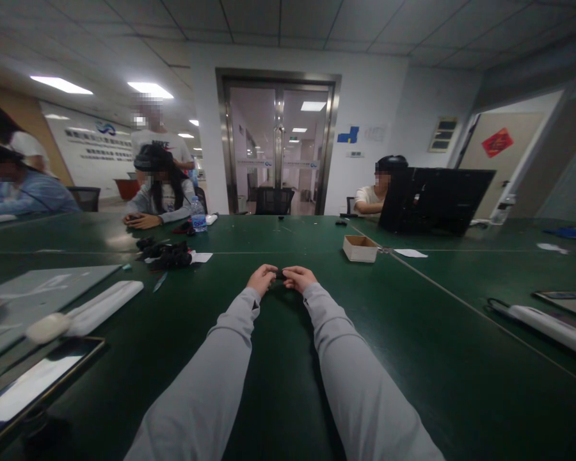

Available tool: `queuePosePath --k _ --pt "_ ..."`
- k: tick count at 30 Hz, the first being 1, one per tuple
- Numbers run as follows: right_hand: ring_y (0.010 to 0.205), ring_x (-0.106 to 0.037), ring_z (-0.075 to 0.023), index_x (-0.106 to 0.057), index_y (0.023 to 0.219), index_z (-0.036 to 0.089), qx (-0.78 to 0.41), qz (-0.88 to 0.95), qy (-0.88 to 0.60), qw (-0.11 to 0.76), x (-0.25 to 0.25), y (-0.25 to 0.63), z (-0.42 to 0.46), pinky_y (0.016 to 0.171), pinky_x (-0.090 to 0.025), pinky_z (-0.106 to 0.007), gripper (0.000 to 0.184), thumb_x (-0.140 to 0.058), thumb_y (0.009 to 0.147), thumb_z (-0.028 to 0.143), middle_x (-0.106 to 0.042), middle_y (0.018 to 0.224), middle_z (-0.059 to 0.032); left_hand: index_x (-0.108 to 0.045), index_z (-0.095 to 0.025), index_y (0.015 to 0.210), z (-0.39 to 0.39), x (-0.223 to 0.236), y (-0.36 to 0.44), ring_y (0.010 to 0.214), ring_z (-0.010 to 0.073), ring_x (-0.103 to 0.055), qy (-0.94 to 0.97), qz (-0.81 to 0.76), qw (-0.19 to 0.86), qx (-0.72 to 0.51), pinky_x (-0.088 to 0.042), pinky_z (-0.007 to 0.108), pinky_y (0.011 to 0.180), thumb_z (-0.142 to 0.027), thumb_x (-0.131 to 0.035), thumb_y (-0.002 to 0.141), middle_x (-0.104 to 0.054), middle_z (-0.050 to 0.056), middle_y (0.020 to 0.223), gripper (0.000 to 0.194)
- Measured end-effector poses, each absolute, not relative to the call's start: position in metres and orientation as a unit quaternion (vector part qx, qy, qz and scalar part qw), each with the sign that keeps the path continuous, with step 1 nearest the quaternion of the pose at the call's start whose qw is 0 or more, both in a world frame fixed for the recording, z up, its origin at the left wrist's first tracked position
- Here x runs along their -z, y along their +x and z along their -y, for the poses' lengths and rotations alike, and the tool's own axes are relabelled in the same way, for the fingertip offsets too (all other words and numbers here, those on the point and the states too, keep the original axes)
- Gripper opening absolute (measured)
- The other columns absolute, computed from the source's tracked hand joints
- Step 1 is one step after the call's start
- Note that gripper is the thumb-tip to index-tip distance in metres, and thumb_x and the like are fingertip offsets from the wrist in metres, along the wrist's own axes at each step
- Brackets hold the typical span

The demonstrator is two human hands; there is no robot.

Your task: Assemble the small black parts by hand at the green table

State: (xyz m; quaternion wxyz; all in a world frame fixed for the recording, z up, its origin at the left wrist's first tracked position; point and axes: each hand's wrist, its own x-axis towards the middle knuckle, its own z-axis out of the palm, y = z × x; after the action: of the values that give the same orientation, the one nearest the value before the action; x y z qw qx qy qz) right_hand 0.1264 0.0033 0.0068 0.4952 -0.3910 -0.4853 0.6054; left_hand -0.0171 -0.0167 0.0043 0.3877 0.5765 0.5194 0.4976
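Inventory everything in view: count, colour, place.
Small piece: one, dark, centre
Table: one, green, foreground
Box: one, white, right of centre
Jumbled gear: one pile, black, left of centre
Bottles: two, clear, beyond gear and far right
Long bars: two, white, left and right
Phone: one, dark edge, near left
Panel: one, grey, left
Papers: several, white, on table
Monitor: one, black, right
Chairs: several, black, far side
Other people: at least five, varied clothing, around table
Double doors: one pair, clear glass, far centre
Door sign: one, red, far right
Left hand: one, grey sleeve, on piece
Right hand: one, grey sleeve, on piece
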Motion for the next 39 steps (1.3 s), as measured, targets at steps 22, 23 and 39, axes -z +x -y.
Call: queuePosePath --k 22,23,39 --pt "0.042 -0.055 -0.0066 -0.058 0.074 0.011 -0.606 0.487 -0.387 0.496 -0.0064 0.1265 -0.0022 0.040 -0.047 -0.015 0.012 -0.065 0.065 0.009 -0.059 0.053 0.0004 -0.055 -0.016 0.089 0.0181 -0.0049 -0.0158 0.041 0.0056 -0.038 0.582 -0.524 0.379 -0.493 -0.030 0.016 0.038 -0.027 -0.043 0.073 -0.047 -0.003 0.054 0.023" --pt "0.042 -0.055 -0.0066 -0.058 0.074 0.011 -0.605 0.486 -0.388 0.496 -0.0065 0.1264 -0.0023 0.040 -0.047 -0.015 0.011 -0.065 0.065 0.009 -0.059 0.053 0.0002 -0.056 -0.016 0.089 0.0179 -0.0048 -0.0158 0.042 0.0055 -0.038 0.582 -0.524 0.377 -0.494 -0.031 0.016 0.039 -0.025 -0.044 0.072 -0.047 -0.003 0.054 0.022" --pt "0.042 -0.055 -0.0067 -0.059 0.075 0.010 -0.604 0.482 -0.397 0.495 -0.0058 0.1260 -0.0036 0.040 -0.047 -0.014 0.011 -0.064 0.066 0.009 -0.060 0.053 -0.0003 -0.056 -0.015 0.087 0.0177 -0.0056 -0.0165 0.037 0.0062 -0.039 0.583 -0.509 0.390 -0.499 -0.029 0.017 0.038 -0.026 -0.044 0.071 -0.044 -0.006 0.044 0.022"
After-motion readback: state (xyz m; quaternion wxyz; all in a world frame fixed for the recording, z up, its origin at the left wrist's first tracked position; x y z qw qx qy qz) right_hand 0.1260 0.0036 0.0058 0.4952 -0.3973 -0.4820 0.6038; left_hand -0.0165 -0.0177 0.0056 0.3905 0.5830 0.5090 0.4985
